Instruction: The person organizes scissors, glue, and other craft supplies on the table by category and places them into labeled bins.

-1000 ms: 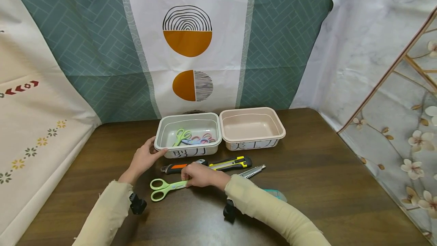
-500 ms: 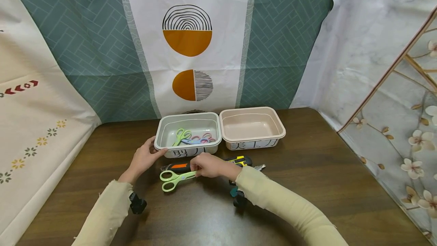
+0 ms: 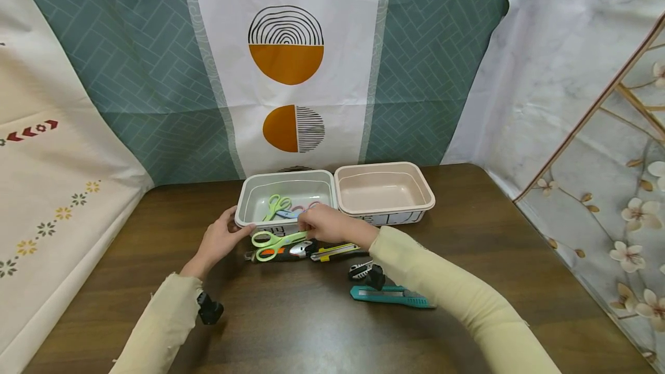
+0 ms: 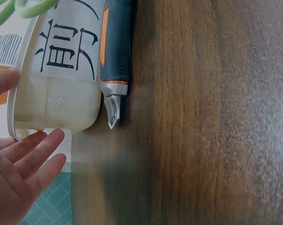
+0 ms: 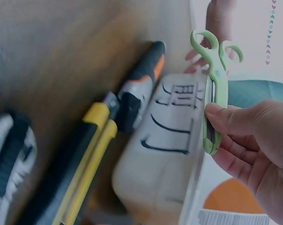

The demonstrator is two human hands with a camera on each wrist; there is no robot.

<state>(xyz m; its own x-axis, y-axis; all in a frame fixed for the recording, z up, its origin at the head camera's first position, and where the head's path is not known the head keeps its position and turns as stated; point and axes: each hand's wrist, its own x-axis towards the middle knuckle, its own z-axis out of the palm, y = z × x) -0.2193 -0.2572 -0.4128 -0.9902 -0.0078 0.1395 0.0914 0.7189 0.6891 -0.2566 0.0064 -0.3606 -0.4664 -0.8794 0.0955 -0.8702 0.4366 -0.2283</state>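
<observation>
My right hand [image 3: 324,224] pinches light green scissors [image 5: 219,72] by the blade end, thumb on one side and fingers on the other. Their two loops [image 3: 266,247] point left, in front of the grey-green bin [image 3: 240,212]. In the right wrist view the scissors stand close along the bin's rim. My left hand [image 3: 220,244] holds the bin's left front corner, its thumb [image 4: 6,80] on the rim and its other fingers [image 4: 40,154] at the end wall. Inside the bin lie green scissors [image 3: 275,205] and blue scissors [image 3: 284,214], with pink loops beside them.
A pink bin [image 3: 384,201] adjoins on the right. In front lie an orange-and-black utility knife [image 3: 283,254], a yellow-and-black one [image 3: 335,251], a grey one [image 3: 358,270] partly under the right wrist, and a teal one [image 3: 389,296]. Patterned cloths hang behind the table.
My right hand has lifted the green scissors up and to the right, from the table to the bin's front rim. The teal knife has come into fuller view. My left hand stays put.
</observation>
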